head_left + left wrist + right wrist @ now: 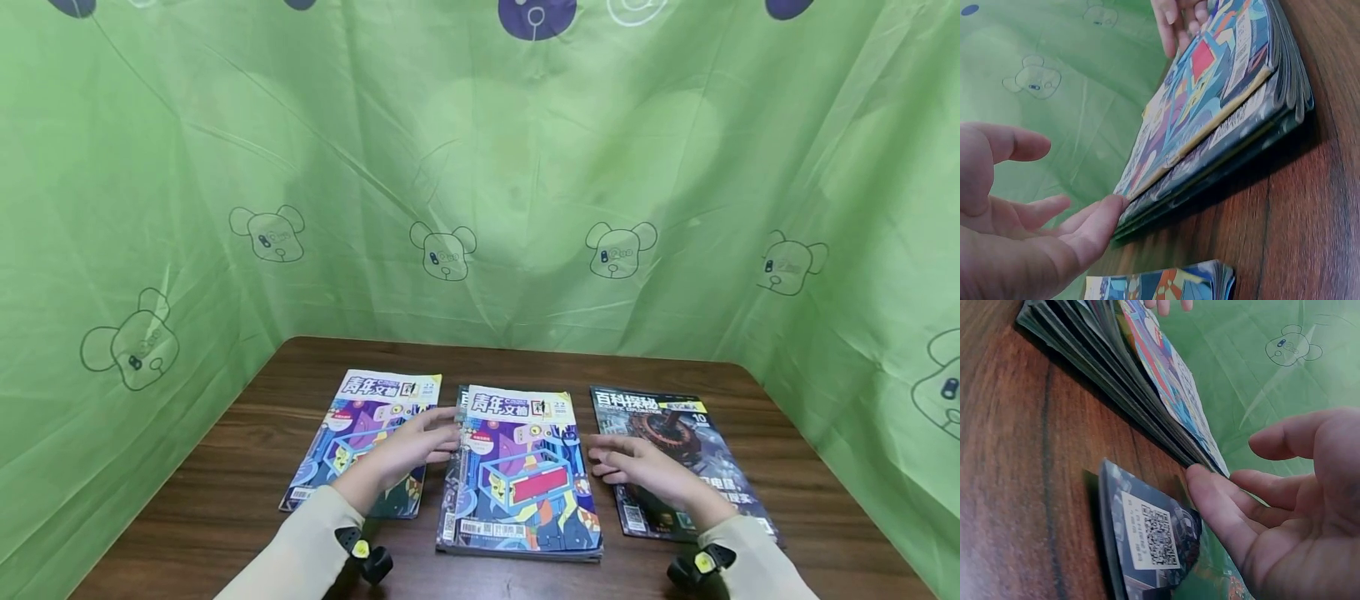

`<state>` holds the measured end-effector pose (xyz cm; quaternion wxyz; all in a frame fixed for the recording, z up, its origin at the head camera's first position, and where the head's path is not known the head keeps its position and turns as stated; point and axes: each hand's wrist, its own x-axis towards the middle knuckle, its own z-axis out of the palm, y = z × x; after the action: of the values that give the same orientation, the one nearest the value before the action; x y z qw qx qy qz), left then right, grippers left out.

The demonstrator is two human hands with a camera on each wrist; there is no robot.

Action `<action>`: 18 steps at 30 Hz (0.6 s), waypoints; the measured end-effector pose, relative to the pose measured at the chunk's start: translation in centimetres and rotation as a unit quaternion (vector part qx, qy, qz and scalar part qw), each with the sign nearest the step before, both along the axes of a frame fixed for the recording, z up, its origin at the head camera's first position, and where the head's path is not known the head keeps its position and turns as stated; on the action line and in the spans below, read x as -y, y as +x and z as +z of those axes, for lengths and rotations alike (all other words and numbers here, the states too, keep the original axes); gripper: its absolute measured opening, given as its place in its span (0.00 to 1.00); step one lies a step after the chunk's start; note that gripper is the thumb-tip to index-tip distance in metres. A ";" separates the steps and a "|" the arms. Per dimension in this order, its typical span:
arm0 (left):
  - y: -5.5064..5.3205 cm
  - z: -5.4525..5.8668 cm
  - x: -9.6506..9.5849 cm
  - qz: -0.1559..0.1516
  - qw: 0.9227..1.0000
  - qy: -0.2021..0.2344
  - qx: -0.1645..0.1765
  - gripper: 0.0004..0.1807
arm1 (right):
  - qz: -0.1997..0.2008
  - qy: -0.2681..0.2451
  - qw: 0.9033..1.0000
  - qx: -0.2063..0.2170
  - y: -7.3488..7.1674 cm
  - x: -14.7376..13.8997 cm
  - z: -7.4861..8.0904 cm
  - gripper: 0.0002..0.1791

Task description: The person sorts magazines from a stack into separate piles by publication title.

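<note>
A stack of magazines lies in the middle of the table, topped by a purple and blue cover. At its left edge is my left hand, whose fingertip touches the side of the stack in the left wrist view. My right hand is on the opposite side, fingers extended; in the right wrist view a fingertip meets the stack's edge. Under my left forearm lies another magazine with the same cover. A dark magazine sits beneath my right hand, partly hidden by it.
The brown wooden table narrows toward its back edge. Green cloth printed with bear heads hangs behind it and along both sides. Each wrist wears a strap with a small black device.
</note>
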<state>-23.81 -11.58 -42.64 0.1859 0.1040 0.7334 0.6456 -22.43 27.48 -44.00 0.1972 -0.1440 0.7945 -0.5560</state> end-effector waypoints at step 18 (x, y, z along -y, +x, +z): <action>0.0 -0.2 1.1 -0.057 0.996 0.015 0.062 0.31 | 0.001 0.009 1.000 0.007 0.0 0.8 0.0 0.32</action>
<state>-23.86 -12.69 -42.82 0.2663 0.1081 0.7033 0.6502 -22.42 26.67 -43.96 0.2044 -0.1392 0.7978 -0.5498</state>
